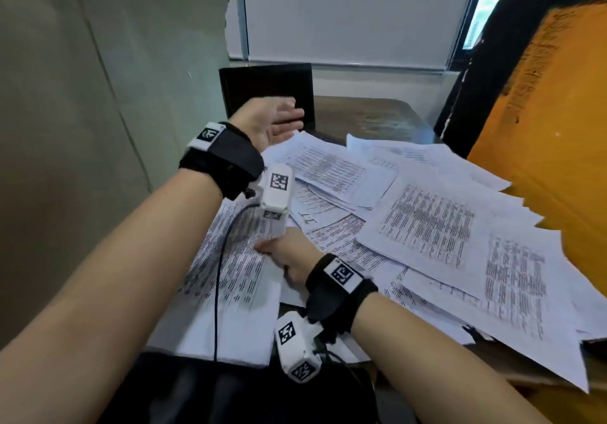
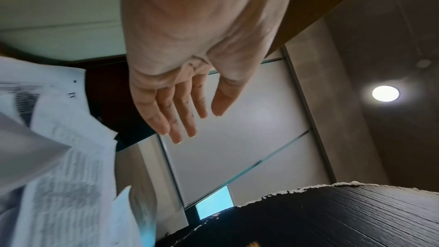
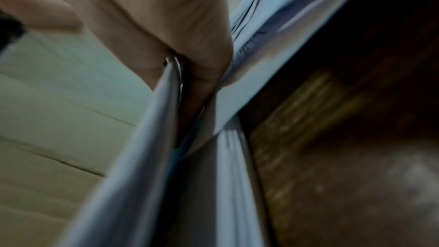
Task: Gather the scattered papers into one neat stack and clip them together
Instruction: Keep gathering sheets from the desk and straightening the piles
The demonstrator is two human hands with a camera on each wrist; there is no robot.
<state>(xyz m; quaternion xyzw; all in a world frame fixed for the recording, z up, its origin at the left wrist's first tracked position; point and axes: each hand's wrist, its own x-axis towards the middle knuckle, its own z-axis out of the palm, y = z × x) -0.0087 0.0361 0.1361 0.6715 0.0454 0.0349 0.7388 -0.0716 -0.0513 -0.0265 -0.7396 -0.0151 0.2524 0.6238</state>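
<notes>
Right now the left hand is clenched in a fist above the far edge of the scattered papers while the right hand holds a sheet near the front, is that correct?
Not quite: the left hand is open, fingers straight and holding nothing, as the left wrist view shows. The rest stands: it hovers above the far edge of the scattered papers, and the right hand holds a sheet near the front.

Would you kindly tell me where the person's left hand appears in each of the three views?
Head view: the left hand is upper centre-left, open, raised above the far edge of the scattered papers.
Left wrist view: it fills the upper centre, fingers straight and holding nothing.
Right wrist view: it cannot be made out; the right hand grips sheets there.
Shared landmark: the printed papers, also in the right wrist view.
</notes>
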